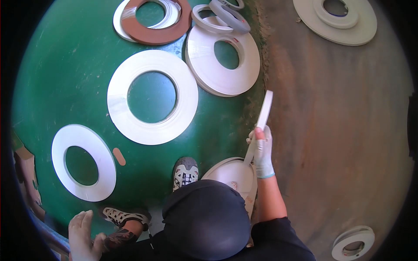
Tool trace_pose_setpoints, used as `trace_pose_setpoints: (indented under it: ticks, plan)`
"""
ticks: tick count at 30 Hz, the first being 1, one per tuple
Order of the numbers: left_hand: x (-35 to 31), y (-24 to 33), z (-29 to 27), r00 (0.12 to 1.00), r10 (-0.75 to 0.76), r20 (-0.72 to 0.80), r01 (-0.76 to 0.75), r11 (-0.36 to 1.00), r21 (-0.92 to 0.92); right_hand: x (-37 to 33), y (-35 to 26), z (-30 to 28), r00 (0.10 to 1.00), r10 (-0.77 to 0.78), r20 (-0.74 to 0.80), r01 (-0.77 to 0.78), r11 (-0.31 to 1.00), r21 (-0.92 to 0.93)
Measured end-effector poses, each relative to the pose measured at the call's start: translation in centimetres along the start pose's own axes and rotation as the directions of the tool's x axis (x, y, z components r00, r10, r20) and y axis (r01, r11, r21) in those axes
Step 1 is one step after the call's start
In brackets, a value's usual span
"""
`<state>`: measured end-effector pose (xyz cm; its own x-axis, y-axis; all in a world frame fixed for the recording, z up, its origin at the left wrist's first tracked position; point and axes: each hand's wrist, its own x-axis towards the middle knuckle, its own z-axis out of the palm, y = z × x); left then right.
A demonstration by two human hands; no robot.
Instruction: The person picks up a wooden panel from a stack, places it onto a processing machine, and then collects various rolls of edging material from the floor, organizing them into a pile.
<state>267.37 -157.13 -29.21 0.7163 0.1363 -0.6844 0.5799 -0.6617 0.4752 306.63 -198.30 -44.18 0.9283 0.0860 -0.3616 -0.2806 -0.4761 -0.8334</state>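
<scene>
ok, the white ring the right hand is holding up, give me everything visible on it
The white ring is seen almost edge-on, so it reads as a thin, flat white strip standing tilted over the border between the green floor and the brown ground. It looks like a flat reel of wound tape or edging, smooth and matte. The gloved right hand pinches its lower edge. Its centre hole is hidden at this angle. It touches nothing else.

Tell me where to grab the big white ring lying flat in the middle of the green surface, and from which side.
Take the big white ring by its band on the near edge, coming from above and pinching rim to inner hole. It lies flat, so there is no edge to get under; the open centre gives fingers room. Its near side looks free, while another white ring sits close at its far right.
</scene>
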Motion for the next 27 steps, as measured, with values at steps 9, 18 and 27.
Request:
trace_pose_setpoints:
  ticks: [9, 18, 27]
  plan:
    - [1.0, 1.9, 0.3, 1.0, -0.024, -0.018, 0.025, 1.0, 0.008, 4.5, 9.3, 5.6, 0.994, 0.101, -0.043, -0.105, 0.758, -0.644]
    - [0.8, 2.3, 1.4, 0.992, -0.081, -0.098, 0.082, 0.997, 0.005, 9.9, 6.6, 10.7, 0.912, -0.324, 0.251, 0.4, 0.572, -0.716]
    - [1.2, 2.3, 1.7, 0.985, -0.097, -0.14, 0.097, 0.995, -0.001, 20.0, -2.7, 17.9, 0.865, -0.173, 0.472, 0.497, 0.152, -0.855]
